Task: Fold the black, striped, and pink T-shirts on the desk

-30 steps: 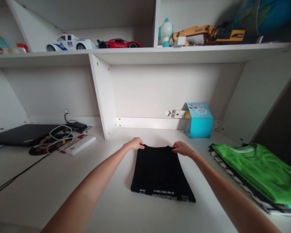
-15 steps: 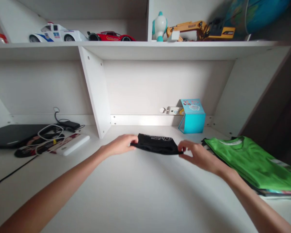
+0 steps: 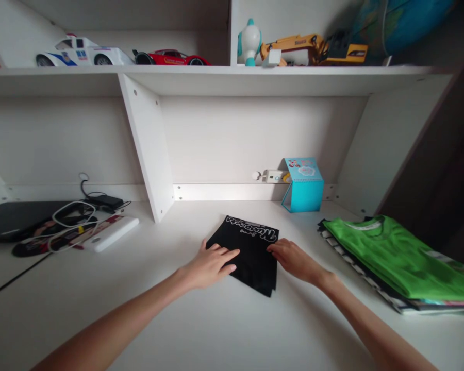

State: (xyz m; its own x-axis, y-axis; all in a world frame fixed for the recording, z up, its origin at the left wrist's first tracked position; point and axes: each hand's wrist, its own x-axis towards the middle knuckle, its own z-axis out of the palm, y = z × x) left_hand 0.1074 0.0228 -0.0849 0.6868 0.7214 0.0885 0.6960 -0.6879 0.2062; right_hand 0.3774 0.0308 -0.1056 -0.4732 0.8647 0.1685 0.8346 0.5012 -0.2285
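A folded black garment (image 3: pixel 251 257) with white lettering near its far edge lies flat on the white desk, turned slightly askew. My left hand (image 3: pixel 212 263) rests on its left side, fingers spread over the cloth. At the garment's right edge, near the lettering, my right hand (image 3: pixel 292 257) has its fingers closed on the cloth. The kind of garment does not show. To the right lies a stack of folded clothes with a green T-shirt (image 3: pixel 394 257) on top.
A blue desk calendar (image 3: pixel 307 196) stands at the back by a power strip (image 3: pixel 274 176). On the left are a laptop (image 3: pixel 11 219), cables and a white box-like item (image 3: pixel 114 234). Toy cars and a yellow excavator (image 3: pixel 309 46) stand on the shelf (image 3: pixel 201 70) above.
The black garment has come down from between both hands and now lies flat, nearer to me. My left hand has let go of its edge and spread on top.
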